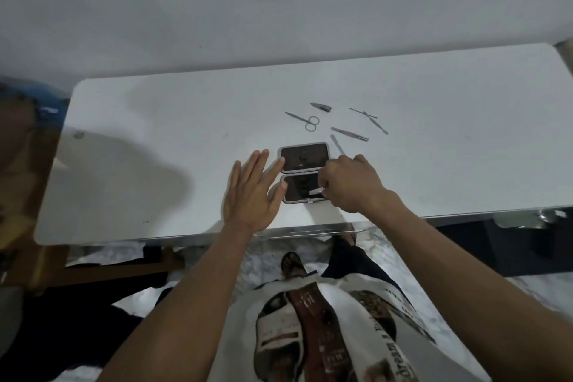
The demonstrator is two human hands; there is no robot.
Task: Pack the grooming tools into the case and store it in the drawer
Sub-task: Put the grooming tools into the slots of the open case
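We steady the open case point(305, 174) with the left hand point(252, 192), fingers spread flat, tips touching its left edge. Right hand point(348, 184) pinches a small metal tool point(316, 191) over the near half. Best to slide it in flat and keep the case pinned. Scissors point(305, 121), clipper point(321, 106) and other tools lie on the table point(155, 121) beyond the case.

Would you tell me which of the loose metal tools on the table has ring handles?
The scissors, left of the group: two finger loops at the near end. The other loose tools are plain slim pieces.
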